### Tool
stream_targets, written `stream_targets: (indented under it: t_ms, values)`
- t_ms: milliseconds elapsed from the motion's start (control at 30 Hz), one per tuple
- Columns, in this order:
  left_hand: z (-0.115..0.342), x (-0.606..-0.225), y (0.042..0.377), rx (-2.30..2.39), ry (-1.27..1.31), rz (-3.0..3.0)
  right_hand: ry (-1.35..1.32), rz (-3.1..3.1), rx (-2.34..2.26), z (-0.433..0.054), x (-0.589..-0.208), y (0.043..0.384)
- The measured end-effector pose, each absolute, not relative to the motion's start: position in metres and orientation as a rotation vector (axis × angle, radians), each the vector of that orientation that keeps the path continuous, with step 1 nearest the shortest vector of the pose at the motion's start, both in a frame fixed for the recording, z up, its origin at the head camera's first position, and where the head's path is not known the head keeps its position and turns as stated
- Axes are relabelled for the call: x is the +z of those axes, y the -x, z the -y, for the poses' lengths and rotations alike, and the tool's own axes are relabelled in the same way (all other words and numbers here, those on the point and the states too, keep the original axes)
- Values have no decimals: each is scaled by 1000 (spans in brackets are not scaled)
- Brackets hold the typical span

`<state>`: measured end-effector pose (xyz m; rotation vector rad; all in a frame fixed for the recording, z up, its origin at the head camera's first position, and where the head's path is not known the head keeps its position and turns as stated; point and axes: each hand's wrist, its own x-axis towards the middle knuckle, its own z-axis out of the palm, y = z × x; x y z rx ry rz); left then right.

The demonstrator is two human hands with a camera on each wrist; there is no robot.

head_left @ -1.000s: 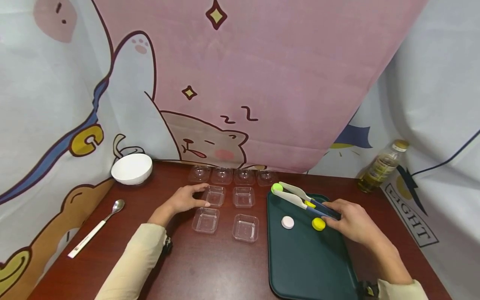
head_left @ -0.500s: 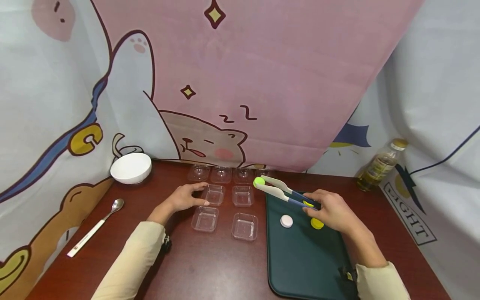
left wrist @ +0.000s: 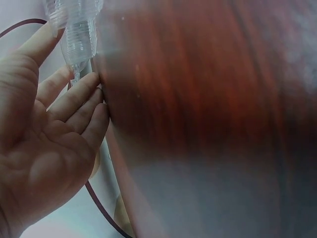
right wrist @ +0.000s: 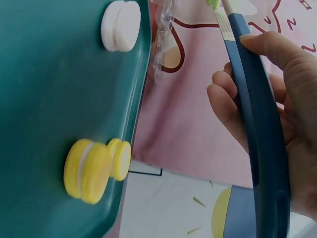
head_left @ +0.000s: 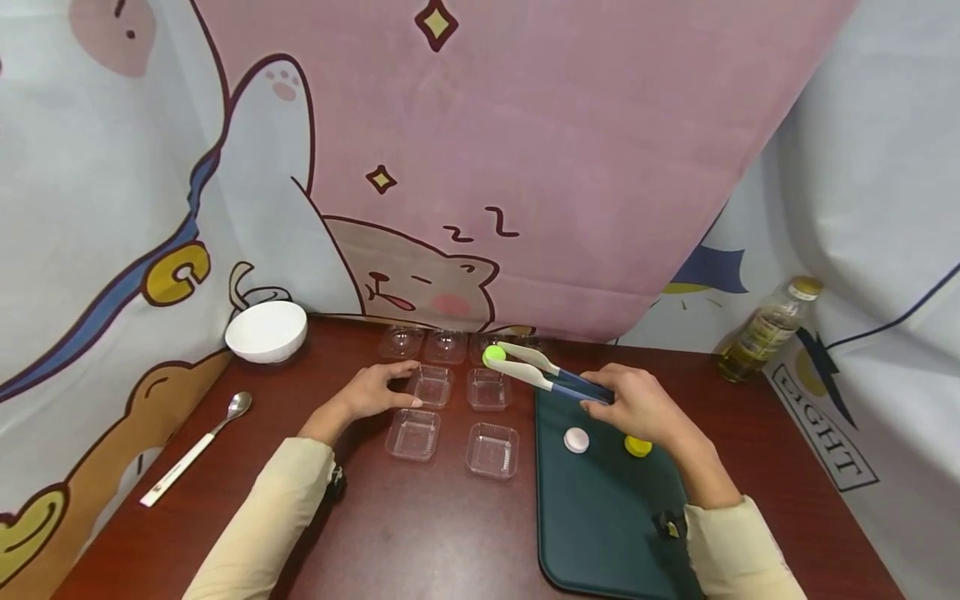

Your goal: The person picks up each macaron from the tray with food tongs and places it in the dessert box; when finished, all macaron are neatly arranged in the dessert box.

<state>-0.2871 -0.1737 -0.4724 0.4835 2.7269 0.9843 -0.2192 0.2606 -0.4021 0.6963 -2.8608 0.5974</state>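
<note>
My right hand (head_left: 633, 404) grips blue-handled tongs (head_left: 522, 372), and a bright green macaron (head_left: 493, 356) is pinched between their pale tips. The macaron hangs above the back row of containers, left of the dark green tray (head_left: 600, 517). With thumb and forefinger at two corners, my left hand (head_left: 366, 395) touches a small clear plastic container (head_left: 433, 387); its fingers look relaxed in the left wrist view. Three similar containers stand close by, one of them (head_left: 490, 390) just below the tong tips. On the tray lie a pale pink macaron (head_left: 576, 440) and two yellow macarons (right wrist: 86, 171).
Several clear domed lids (head_left: 401, 342) line the back of the table. A white bowl (head_left: 266, 332) and a spoon (head_left: 198, 450) lie at the left. At the back right stands a bottle of yellowish liquid (head_left: 765, 333). Printed cloth (head_left: 570, 167) hangs behind the table.
My right hand has carried the green macaron in the tongs leftward, off the tray's back corner toward the containers. My left hand stays at the same container.
</note>
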Motion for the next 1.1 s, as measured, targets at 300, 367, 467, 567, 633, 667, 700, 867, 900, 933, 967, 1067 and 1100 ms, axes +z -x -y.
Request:
stream_targets:
  t_ms: [300, 367, 467, 567, 633, 667, 700, 867, 900, 933, 967, 1067, 1100]
  values:
    - [173, -473, 288, 977, -469, -2724, -760, 2852, 599, -243, -399, 228]
    - [173, -473, 288, 976, -464, -2722, -772, 2855, 601, -239, -399, 229]
    - [173, -472, 287, 973, -461, -2721, -768, 2875, 609, -234, -400, 231]
    - [173, -472, 287, 981, -462, -2718, -769, 2887, 613, -228, -399, 232]
    - [172, -471, 287, 983, -468, -2721, -784, 2884, 607, -225, -399, 233]
    - [172, -471, 287, 987, -468, -2722, -795, 2882, 604, -223, -399, 234]
    - [172, -471, 287, 992, -467, -2724, -807, 2879, 596, -222, -399, 234]
    - [172, -472, 287, 1005, -458, -2714, -856, 2880, 563, -214, -402, 236]
    - [172, -472, 287, 1007, -456, -2710, -861, 2883, 557, -212, -403, 236]
    - [172, -472, 287, 1008, -454, -2707, -869, 2886, 561, -210, -404, 236]
    - [172, -472, 287, 1002, -459, -2712, -878, 2891, 564, -208, -405, 237]
    - [171, -472, 288, 1001, -458, -2719, -908, 2894, 574, -202, -406, 238]
    - [171, -472, 288, 1002, -456, -2721, -916, 2895, 576, -200, -407, 239]
